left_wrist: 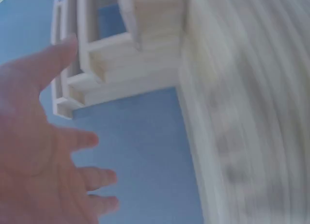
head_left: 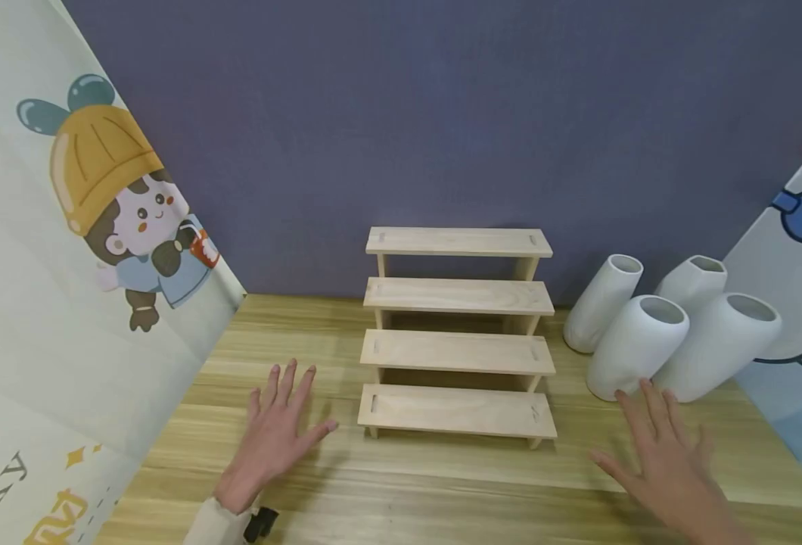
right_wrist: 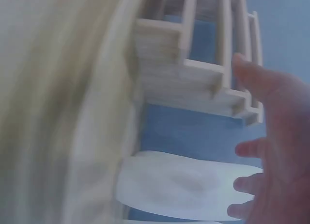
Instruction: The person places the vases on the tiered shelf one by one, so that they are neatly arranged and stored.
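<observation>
My left hand (head_left: 275,435) hovers palm down over the table to the left of a stepped wooden rack (head_left: 457,409), fingers spread and holding nothing. In the left wrist view its thumb (left_wrist: 58,59) overlaps the rack's side from the camera's angle. On the other side, my right hand (head_left: 666,454) is also spread and holds nothing. Its fingertips overlap the bases of the white vases (head_left: 635,344) in the head view; whether they touch cannot be told. The right wrist view shows a white vase (right_wrist: 174,185) beyond the fingers.
Several white vases, including a slim one (head_left: 603,303) and one with an angular mouth (head_left: 694,284), stand together right of the rack. A blue-grey wall (head_left: 442,113) closes the back of the wooden table (head_left: 401,484). Printed panels (head_left: 33,303) flank both sides.
</observation>
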{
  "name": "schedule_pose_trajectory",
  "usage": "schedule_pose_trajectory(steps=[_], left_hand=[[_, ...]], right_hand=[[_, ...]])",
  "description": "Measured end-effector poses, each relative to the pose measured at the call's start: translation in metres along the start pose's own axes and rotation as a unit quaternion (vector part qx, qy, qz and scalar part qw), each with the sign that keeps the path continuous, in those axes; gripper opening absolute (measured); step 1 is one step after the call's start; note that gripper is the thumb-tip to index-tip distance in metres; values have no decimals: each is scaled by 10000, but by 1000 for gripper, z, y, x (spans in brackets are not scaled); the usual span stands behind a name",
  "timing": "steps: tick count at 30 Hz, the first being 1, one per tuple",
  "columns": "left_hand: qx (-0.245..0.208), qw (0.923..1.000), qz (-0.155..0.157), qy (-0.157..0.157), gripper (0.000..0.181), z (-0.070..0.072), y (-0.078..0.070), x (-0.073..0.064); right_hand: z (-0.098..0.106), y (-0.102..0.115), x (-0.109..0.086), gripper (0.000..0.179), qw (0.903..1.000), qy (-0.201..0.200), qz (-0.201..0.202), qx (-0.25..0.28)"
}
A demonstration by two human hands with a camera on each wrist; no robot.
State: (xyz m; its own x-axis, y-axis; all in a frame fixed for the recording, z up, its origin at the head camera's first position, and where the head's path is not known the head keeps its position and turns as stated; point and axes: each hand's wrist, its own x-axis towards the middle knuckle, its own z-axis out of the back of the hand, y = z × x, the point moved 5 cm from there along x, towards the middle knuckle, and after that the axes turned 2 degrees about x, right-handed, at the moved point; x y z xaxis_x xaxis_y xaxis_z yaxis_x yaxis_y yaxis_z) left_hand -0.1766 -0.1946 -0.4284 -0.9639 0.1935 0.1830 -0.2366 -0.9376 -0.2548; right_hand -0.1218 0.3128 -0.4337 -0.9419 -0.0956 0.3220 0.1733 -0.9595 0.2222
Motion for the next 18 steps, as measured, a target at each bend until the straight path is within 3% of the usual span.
schedule_pose_trajectory(steps=[4,9,14,16,18], left_hand=[[-647,9974,-74,-292,79,7,-5,5],[-1817,9824,34,-430,65,10,-7,11],[-2834,9576,435,-296,50,2,-5,17],[-3252,9433,650,-157,45,-5,-3,20],[-3728,9238,871,77,43,-13,-1,21]], right_hand=[[24,-2,12,90,9961,-870,127,108],[54,-4,26,93,9785,-1929,186,706],[76,-11,39,95,9610,-2492,-80,1194],[82,-14,45,93,9559,-2592,-189,1372],[86,-17,50,90,9517,-2656,-299,1513]])
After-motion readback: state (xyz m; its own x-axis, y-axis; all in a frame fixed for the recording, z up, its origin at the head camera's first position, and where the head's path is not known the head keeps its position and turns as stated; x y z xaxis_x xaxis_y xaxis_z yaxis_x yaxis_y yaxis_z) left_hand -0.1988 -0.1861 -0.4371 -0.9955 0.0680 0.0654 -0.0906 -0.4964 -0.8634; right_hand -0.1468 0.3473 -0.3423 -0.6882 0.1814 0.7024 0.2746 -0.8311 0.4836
